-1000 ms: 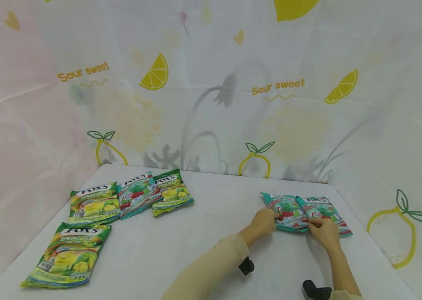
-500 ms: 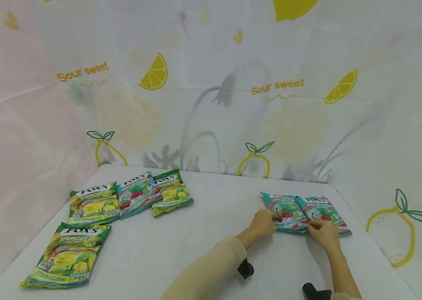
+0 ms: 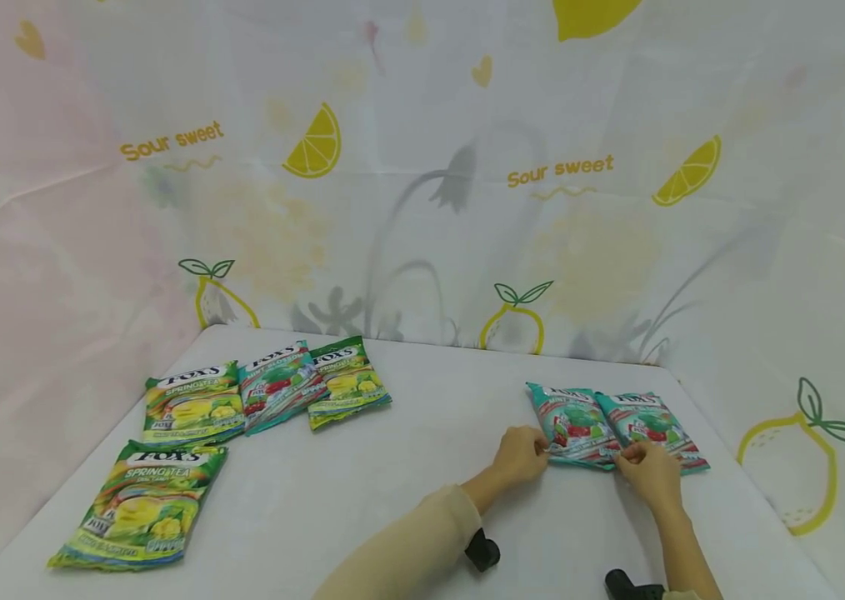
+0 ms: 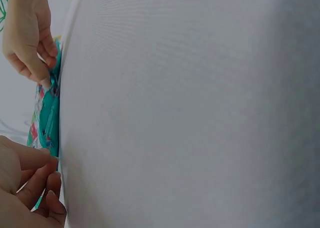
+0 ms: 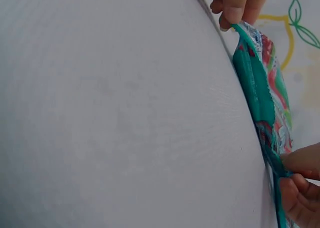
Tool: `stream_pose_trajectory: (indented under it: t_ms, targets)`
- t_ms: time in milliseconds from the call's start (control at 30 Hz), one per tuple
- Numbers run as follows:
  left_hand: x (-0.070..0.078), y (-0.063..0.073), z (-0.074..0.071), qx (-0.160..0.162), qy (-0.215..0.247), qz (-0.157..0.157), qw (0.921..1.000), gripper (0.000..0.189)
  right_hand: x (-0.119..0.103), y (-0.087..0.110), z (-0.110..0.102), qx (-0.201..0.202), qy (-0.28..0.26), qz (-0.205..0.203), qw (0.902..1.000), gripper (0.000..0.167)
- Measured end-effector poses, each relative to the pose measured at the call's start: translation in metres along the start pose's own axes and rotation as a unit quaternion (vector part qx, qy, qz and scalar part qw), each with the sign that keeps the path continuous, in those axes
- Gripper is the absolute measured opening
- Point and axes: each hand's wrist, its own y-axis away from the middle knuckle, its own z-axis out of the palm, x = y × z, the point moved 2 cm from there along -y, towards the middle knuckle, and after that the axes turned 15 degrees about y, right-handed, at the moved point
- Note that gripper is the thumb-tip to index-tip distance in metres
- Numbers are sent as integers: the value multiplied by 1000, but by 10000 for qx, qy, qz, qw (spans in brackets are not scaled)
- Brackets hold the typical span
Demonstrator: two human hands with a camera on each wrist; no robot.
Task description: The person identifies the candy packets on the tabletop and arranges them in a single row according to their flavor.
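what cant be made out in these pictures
Head view: lower left of the rightmost teal bag, behind the right hand.
Head view: nearest green bag's bottom lettering, too small.
Left wrist view: rest of the left hand, cut off by left edge.

White tbl (image 3: pixel 377 458), lemon-print cloth backdrop (image 3: pixel 407 150) behind w/ 2 "Sour sweet" slogans (image 3: pixel 561 172)

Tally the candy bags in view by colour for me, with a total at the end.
Green-and-yellow candy bags: 3, all in the left half of the head view
Teal candy bags: 3, two at the right and one among the green-and-yellow ones
Total: 6
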Motion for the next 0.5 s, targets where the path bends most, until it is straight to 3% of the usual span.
stream_pose_trajectory:
  t_ms: [233, 500]
  targets:
    - [-6, 8, -3, 81, 288, -1, 9996, 12, -5, 2, -1, -40, -35, -44, 10000, 19]
    - [-2, 14, -16, 139, 561, 337, 9978, 8, -25, 9, -7, 614, -199, -494, 9967, 16]
